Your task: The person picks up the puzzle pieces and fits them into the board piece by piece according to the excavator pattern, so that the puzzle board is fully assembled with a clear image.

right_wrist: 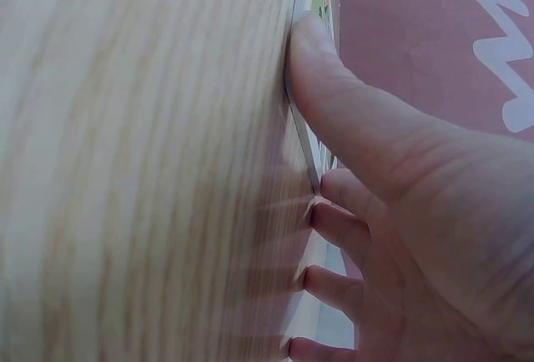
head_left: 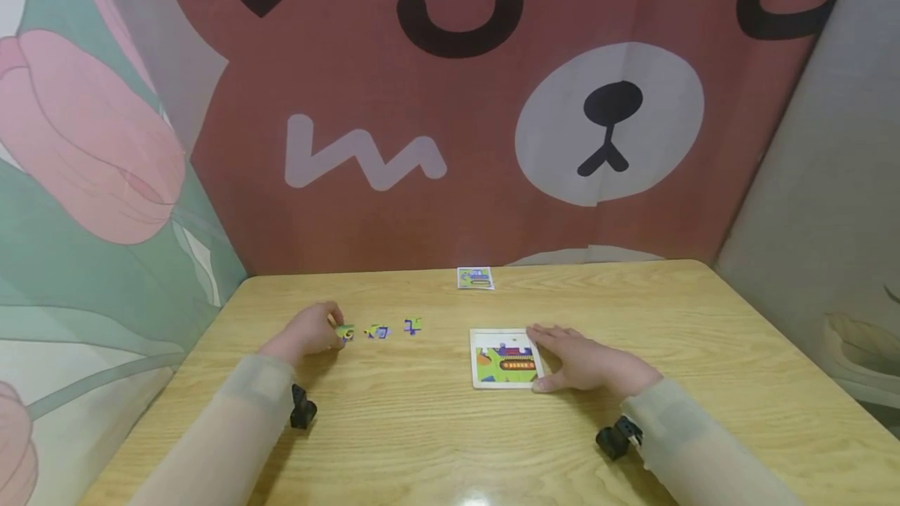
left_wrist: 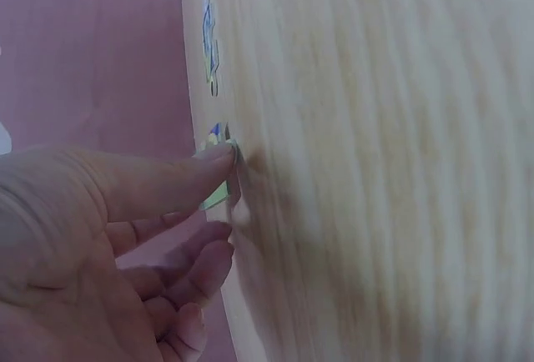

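Note:
My left hand pinches a small green jigsaw piece at the left of the table. In the left wrist view the thumb lies on that puzzle piece, and one edge of it is tilted up off the wood. More loose pieces lie in a row to its right, the last one nearest the puzzle tray. My right hand rests along the right side of the white-rimmed puzzle tray, thumb at the near corner, fingers extended by the far corner. Joined pieces with a vehicle picture fill the tray's lower part; its upper part is white.
A small picture card lies at the table's far edge, behind the tray. The wooden table meets a wall with a bear design. A flower-patterned wall rises on the left, a grey one on the right.

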Demonstrator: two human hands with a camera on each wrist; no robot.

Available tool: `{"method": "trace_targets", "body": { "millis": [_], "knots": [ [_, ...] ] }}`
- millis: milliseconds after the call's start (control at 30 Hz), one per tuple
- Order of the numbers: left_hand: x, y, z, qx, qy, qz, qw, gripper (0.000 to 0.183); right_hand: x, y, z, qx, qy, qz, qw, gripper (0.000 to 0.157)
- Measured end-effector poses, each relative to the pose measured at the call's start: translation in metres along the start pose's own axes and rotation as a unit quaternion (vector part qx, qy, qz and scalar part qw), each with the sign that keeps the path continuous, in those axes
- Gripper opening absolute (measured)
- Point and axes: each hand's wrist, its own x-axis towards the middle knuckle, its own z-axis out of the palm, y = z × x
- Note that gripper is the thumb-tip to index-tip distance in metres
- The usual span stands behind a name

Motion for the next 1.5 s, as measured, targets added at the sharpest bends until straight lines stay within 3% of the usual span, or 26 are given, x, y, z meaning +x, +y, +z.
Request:
{"method": "trace_targets", "body": {
  "millis": [300,500,633,833,967,1133,1300,1500],
  "knots": [
    [-0.006,0.008,-0.002,-0.005,0.018,-0.001,0.9998,0.029,-0.001,0.001,0.0,0.005,0.002,-0.006,1.0,0.095],
    [-0.005,0.01,-0.003,0.005,0.038,0.016,0.9992,0.01,-0.001,0.0,-0.001,0.007,0.0,-0.003,1.0,0.095],
    [-0.002,0.02,-0.005,-0.008,0.039,0.037,0.9985,0.007,0.0,-0.001,-0.001,0.009,0.001,0.0,1.0,0.095],
    [0.0,0.062,0.003,-0.054,0.031,0.083,0.9946,0.007,0.0,-0.001,0.0,0.008,0.001,0.004,1.0,0.095],
    [0.005,0.1,0.019,-0.086,0.007,0.086,0.9926,0.006,-0.001,-0.002,0.0,0.01,0.0,0.008,1.0,0.095],
    [0.01,0.142,0.042,-0.095,-0.009,0.119,0.9883,0.007,-0.001,-0.004,-0.001,0.011,-0.002,0.002,1.0,0.094],
    [0.015,0.164,0.067,-0.104,-0.017,0.145,0.9839,0.005,0.0,-0.004,-0.001,0.001,-0.003,0.003,1.0,0.094],
    [0.016,0.171,0.089,-0.109,-0.028,0.134,0.9845,0.003,0.0,-0.003,-0.001,0.0,-0.002,0.003,1.0,0.094]
  ]
}}
